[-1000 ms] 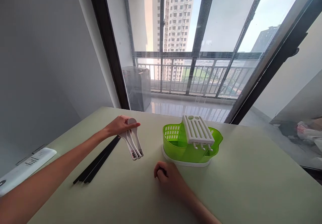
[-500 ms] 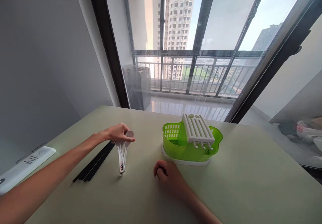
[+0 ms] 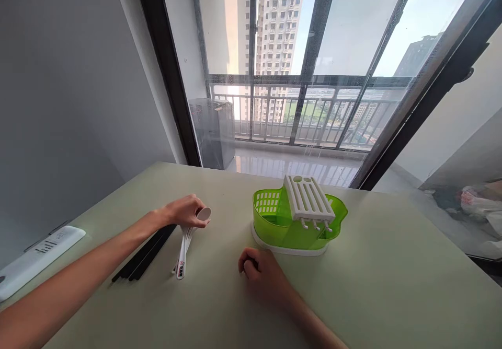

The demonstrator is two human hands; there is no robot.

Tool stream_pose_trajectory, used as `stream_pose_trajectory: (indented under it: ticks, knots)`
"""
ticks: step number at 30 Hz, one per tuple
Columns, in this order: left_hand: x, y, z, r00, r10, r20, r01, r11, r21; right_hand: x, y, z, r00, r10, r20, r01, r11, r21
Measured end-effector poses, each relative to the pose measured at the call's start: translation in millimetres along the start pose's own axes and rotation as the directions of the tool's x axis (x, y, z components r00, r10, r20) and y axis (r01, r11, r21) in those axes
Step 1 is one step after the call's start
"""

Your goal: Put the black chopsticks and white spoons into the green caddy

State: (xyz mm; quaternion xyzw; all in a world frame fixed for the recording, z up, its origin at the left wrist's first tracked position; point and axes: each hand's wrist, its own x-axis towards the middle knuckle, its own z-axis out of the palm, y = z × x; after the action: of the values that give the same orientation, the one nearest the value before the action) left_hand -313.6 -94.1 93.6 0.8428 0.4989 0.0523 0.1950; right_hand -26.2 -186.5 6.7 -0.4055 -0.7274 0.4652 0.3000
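Observation:
My left hand [image 3: 182, 211] grips a bunch of white plastic spoons [image 3: 183, 247] by their bowl ends, with the handles pointing toward me and resting low on the pale green table [image 3: 392, 286]. Black chopsticks [image 3: 143, 255] lie on the table just left of the spoons. My right hand [image 3: 259, 270] rests on the table as a loose fist, holding nothing, just in front of the green cutlery drainer [image 3: 298, 221]. The drainer stands on a white base and has a white slotted rack tilted on its top.
A white remote-like device [image 3: 37, 257] lies at the table's left edge. Beyond the far edge of the table is a large glass window with dark frames and a balcony. Bags lie on the floor at the right [image 3: 476, 202].
My left hand has lowered the spoons from the air toward the table and swung their handles left, next to the chopsticks. My right hand has stayed put.

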Motion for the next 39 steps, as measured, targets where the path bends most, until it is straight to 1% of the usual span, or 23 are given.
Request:
stream_pose_trajectory:
  ticks: [3,8,13,20,24,27,30,33,35,37,39]
  knots:
    - [-0.5,-1.9,3.1,0.999,0.028,-0.023,-0.027,0.999,0.033,-0.2,-0.7,-0.1,1.000,-0.006,-0.007,0.006,1.000,-0.001]
    - [-2.9,-0.4,8.1,0.998,0.038,-0.047,-0.030,0.988,0.153,-1.2,-0.3,0.4,1.000,-0.017,-0.011,0.017,1.000,-0.003]
    - [-5.4,0.5,11.7,0.998,0.046,-0.042,-0.038,0.983,0.181,-0.8,-1.2,-0.7,1.000,-0.023,-0.015,0.022,1.000,-0.005]
    - [-10.7,-1.6,12.7,0.997,0.074,-0.007,-0.069,0.953,0.294,-1.2,-2.4,-0.4,1.000,-0.012,-0.019,0.012,1.000,0.001]
    - [-12.9,-5.0,15.8,0.993,0.105,-0.045,-0.082,0.932,0.354,-1.7,-0.4,0.9,0.999,-0.020,-0.025,0.020,1.000,0.010]
    - [-13.2,-6.5,18.3,0.992,0.109,-0.066,-0.071,0.903,0.424,-1.4,1.0,0.9,1.000,-0.024,-0.018,0.024,1.000,0.014]
    - [-14.0,-5.9,20.1,0.987,0.137,-0.086,-0.080,0.874,0.479,-0.7,1.3,0.5,1.000,-0.015,-0.007,0.015,1.000,0.016]
    - [-15.9,-4.6,18.5,0.976,0.181,-0.119,-0.090,0.838,0.539,0.1,1.5,0.6,1.000,-0.006,-0.007,0.007,1.000,0.015]
    - [-15.7,-2.7,13.5,0.962,0.233,-0.140,-0.113,0.809,0.577,0.5,2.0,1.0,1.000,-0.012,-0.012,0.012,1.000,0.016]
    - [-12.0,2.9,5.3,0.935,0.299,-0.191,-0.132,0.792,0.596,0.9,2.7,1.4,1.000,-0.019,-0.014,0.019,1.000,0.019]
    - [-3.8,16.1,-3.9,0.891,0.355,-0.282,-0.133,0.800,0.584,1.1,3.2,1.6,1.000,-0.024,-0.011,0.024,0.999,0.025]
